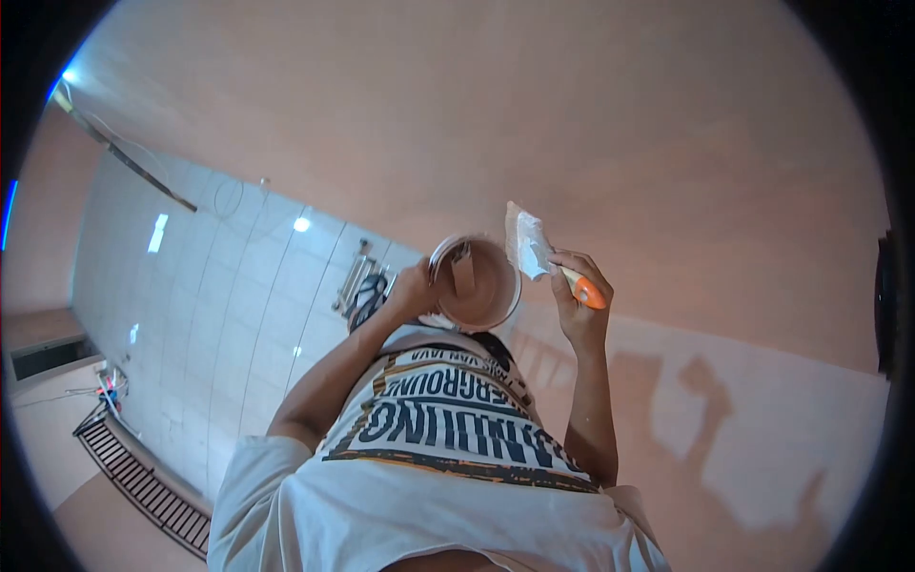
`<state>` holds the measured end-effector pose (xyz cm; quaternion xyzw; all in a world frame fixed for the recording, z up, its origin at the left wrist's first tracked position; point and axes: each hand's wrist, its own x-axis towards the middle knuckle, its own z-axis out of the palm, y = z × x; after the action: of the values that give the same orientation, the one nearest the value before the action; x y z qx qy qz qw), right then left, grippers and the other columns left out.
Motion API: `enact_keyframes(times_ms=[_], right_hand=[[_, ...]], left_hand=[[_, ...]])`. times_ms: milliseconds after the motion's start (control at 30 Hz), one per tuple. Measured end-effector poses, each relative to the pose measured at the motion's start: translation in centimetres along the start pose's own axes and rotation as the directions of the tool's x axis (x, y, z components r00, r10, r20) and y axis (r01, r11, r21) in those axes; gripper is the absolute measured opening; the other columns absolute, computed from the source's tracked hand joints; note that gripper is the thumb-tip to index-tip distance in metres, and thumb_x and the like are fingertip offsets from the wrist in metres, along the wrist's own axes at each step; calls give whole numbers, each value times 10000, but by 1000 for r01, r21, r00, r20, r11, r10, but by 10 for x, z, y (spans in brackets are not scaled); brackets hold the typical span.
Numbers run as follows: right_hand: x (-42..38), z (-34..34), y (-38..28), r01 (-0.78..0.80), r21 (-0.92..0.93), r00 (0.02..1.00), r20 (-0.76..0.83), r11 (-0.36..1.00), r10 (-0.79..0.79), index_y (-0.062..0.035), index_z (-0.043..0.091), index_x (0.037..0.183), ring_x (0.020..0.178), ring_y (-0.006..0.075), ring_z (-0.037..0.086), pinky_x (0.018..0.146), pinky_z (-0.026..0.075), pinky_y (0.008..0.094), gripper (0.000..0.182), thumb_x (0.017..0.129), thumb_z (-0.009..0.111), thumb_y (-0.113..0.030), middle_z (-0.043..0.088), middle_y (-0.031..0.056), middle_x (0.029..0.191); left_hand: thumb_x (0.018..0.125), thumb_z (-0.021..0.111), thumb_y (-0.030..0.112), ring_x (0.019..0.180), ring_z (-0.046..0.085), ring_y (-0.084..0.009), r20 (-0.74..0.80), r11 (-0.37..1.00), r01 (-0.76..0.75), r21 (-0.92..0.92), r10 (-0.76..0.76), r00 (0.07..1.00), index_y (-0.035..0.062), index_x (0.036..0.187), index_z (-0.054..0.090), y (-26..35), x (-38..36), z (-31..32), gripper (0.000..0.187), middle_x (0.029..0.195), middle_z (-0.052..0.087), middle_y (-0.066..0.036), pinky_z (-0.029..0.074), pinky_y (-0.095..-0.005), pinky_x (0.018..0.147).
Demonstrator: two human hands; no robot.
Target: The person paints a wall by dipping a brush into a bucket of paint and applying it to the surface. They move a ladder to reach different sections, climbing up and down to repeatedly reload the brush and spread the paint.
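Note:
My left hand (pixel 415 291) is raised and grips the rim of a round bowl (pixel 477 286) that holds pinkish-brown paste. A short flat tool (pixel 463 270) stands in the paste. Just right of the bowl, my right hand (pixel 577 296) holds a putty knife (pixel 527 243) by its orange handle. Pale paste smears the blade, which points up and left and almost touches the bowl's rim. Below both arms lies a white T-shirt (pixel 448 429) with dark printed letters that read upside down.
A smooth peach-coloured surface (pixel 534 105) fills the upper view. A white tiled wall (pixel 219 315) stands at the left with a metal rack (pixel 357 281) on it. A metal grate (pixel 143 477) runs along the lower left. Shadows of the arms fall on a paler band (pixel 724 429) at the right.

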<state>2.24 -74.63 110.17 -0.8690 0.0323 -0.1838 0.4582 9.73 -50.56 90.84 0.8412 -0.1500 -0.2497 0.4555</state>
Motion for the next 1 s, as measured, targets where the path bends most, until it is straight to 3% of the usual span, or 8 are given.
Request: enact_keyframes(times_ms=[133, 167, 267, 400, 500, 733, 833, 1000], right_hand=[[-19, 19, 25, -36, 4, 977, 211, 999, 34, -38, 682, 991, 905, 282, 659, 791, 524, 361, 175, 818, 688, -17, 678, 133, 995], [-17, 25, 30, 73, -36, 966, 252, 997, -62, -49, 686, 984, 861, 295, 665, 771, 526, 363, 188, 796, 688, -34, 689, 129, 960], [-26, 38, 43, -201, -52, 924, 321, 978, 207, -43, 685, 972, 825, 299, 675, 749, 528, 365, 178, 797, 682, -76, 698, 137, 929], [-32, 64, 47, -393, -155, 911, 70, 906, 407, -10, 686, 867, 642, 241, 668, 639, 525, 341, 117, 793, 689, -100, 688, 132, 737], [-32, 74, 55, -484, -229, 871, -27, 845, 491, -19, 668, 797, 688, 322, 679, 641, 532, 393, 148, 786, 705, -162, 670, 168, 710], [-48, 105, 93, -492, -291, 871, -155, 821, 467, -5, 611, 707, 685, 365, 655, 633, 523, 426, 228, 761, 751, -176, 658, 171, 718], [-52, 111, 92, -501, -276, 865, -155, 820, 476, -5, 611, 704, 668, 353, 655, 630, 519, 413, 236, 742, 775, -169, 656, 164, 706], [-61, 124, 104, -460, -309, 888, -167, 833, 428, 1, 611, 692, 638, 338, 658, 616, 515, 393, 245, 730, 796, -156, 656, 160, 679]], left_hand=[[854, 594, 172, 574, 705, -263, 123, 963, 222, -150, -205, 971, -62, 999, 506, 44, -6, -22, 289, 702, 673, -203, 560, -351, 486], [849, 591, 160, 572, 705, -261, 132, 961, 234, -145, -215, 968, -64, 995, 504, 48, -6, -24, 281, 703, 673, -205, 561, -345, 481], [831, 587, 137, 574, 706, -270, 129, 961, 240, -137, -223, 966, -71, 990, 505, 40, -2, -20, 275, 706, 671, -214, 566, -349, 485], [822, 594, 140, 580, 707, -274, 135, 952, 278, -125, -261, 956, -78, 996, 510, 54, -2, -27, 291, 708, 670, -216, 567, -358, 493], [814, 601, 138, 586, 709, -273, 151, 957, 270, -110, -253, 956, -85, 1010, 512, 52, -3, -28, 310, 715, 674, -214, 570, -359, 505], [804, 617, 163, 604, 709, -294, 155, 952, 290, -95, -273, 949, -95, 1034, 522, 43, 0, -20, 358, 710, 676, -221, 576, -378, 555], [801, 619, 213, 635, 709, -331, 50, 989, 119, 91, -124, 991, -90, 1042, 540, 34, 2, -15, 395, 706, 673, -242, 578, -411, 624], [801, 613, 224, 648, 710, -340, 116, 976, 216, 11, -216, 970, -94, 1042, 544, 50, 0, -23, 405, 705, 673, -248, 578, -417, 647]])
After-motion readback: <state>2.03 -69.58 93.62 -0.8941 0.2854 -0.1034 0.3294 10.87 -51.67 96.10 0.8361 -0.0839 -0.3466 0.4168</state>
